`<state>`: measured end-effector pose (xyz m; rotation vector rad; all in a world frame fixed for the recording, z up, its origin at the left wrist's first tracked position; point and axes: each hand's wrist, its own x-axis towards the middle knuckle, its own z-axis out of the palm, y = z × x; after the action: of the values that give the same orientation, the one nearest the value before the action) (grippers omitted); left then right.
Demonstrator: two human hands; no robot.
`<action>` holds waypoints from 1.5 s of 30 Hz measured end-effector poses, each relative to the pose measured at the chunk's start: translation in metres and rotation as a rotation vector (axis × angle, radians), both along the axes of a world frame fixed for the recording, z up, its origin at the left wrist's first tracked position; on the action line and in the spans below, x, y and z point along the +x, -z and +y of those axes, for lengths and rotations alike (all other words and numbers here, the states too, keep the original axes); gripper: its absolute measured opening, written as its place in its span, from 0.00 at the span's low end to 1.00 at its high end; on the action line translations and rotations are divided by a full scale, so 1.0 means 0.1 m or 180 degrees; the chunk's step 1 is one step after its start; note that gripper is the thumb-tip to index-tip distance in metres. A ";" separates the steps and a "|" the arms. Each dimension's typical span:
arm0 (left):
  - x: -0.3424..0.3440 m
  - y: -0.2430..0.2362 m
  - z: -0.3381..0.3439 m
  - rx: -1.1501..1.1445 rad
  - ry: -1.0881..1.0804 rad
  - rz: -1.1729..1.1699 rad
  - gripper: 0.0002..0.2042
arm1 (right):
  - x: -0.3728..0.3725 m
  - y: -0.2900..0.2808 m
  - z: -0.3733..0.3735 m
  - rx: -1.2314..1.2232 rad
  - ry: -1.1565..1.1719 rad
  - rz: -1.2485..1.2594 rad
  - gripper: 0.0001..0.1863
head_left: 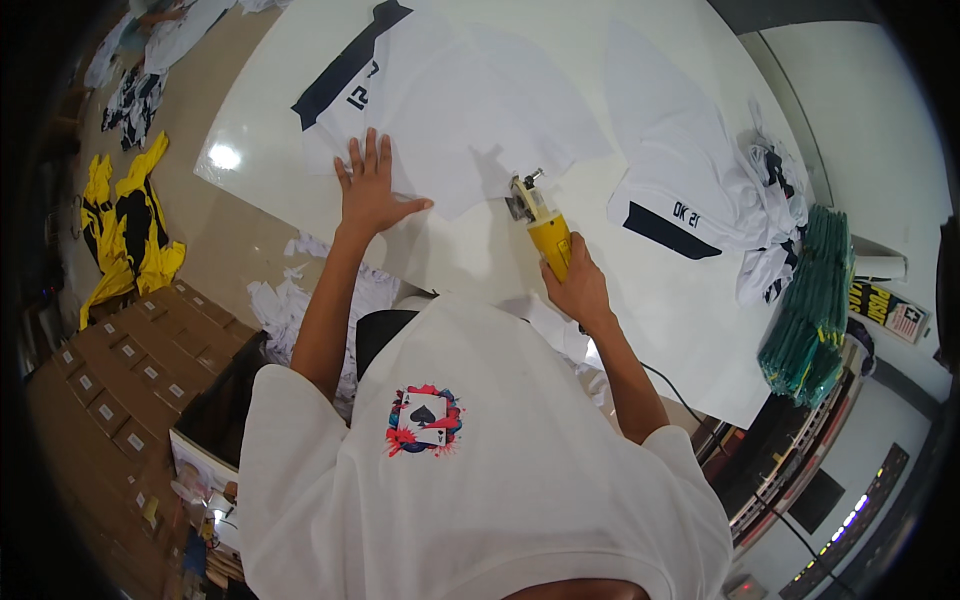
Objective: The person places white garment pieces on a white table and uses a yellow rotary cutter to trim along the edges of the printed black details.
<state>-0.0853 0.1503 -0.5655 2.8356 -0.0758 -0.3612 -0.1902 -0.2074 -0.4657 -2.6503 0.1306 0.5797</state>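
My left hand (378, 195) lies spread on a white fabric piece (470, 90) with a black band (345, 70) and dark printing along its upper left side. My right hand (575, 280) grips a yellow electric cutter (540, 225), whose metal blade head rests by the lower right edge of that piece. A cord trails from the cutter's lower end toward the lower right. To the right lie other white pieces (680, 180) with a dark band, partly bunched.
A glossy white table (240, 110) carries the fabric, with green folded fabric (805, 330) at its right edge. At left are yellow-and-black garments (150, 200), cardboard boxes (110, 370) and white scraps (285, 305). Another person's arm (160, 18) shows at the top left.
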 end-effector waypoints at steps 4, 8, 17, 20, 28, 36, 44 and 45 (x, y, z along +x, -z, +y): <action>-0.02 0.00 0.02 -0.0055 -0.0019 -0.0010 0.70 | 0.04 -0.01 0.03 0.0008 -0.0008 -0.0015 0.38; -0.02 0.00 0.02 -0.0119 -0.0031 -0.0031 0.70 | 0.10 -0.01 0.04 0.0019 0.0009 0.0018 0.38; 0.00 0.00 0.01 -0.0118 -0.0065 -0.0019 0.70 | 0.30 0.01 0.06 0.0061 -0.0341 -0.0245 0.32; 0.00 -0.03 0.01 -0.0087 -0.0076 0.0007 0.70 | 0.37 -0.02 0.11 0.0082 -0.0354 -0.0255 0.31; 0.01 -0.07 0.01 -0.0111 -0.0107 0.0049 0.69 | 0.60 -0.07 0.29 0.0139 -0.0280 -0.0033 0.36; 0.00 -0.10 0.01 -0.0163 -0.0124 0.0048 0.69 | 0.83 -0.03 0.48 0.0262 -0.0384 -0.0247 0.32; 0.00 -0.09 0.04 -0.0297 -0.0154 -0.0002 0.69 | 1.06 -0.04 0.73 0.0349 -0.0336 -0.0329 0.31; 0.00 -0.08 0.04 -0.0335 -0.0167 -0.0048 0.69 | 1.09 -0.04 0.78 0.0343 -0.0317 -0.0318 0.31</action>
<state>-0.0851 0.1543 -0.5573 2.7308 -0.0228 -0.3148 -0.0807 -0.1297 -0.4617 -2.5856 -0.0607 0.4707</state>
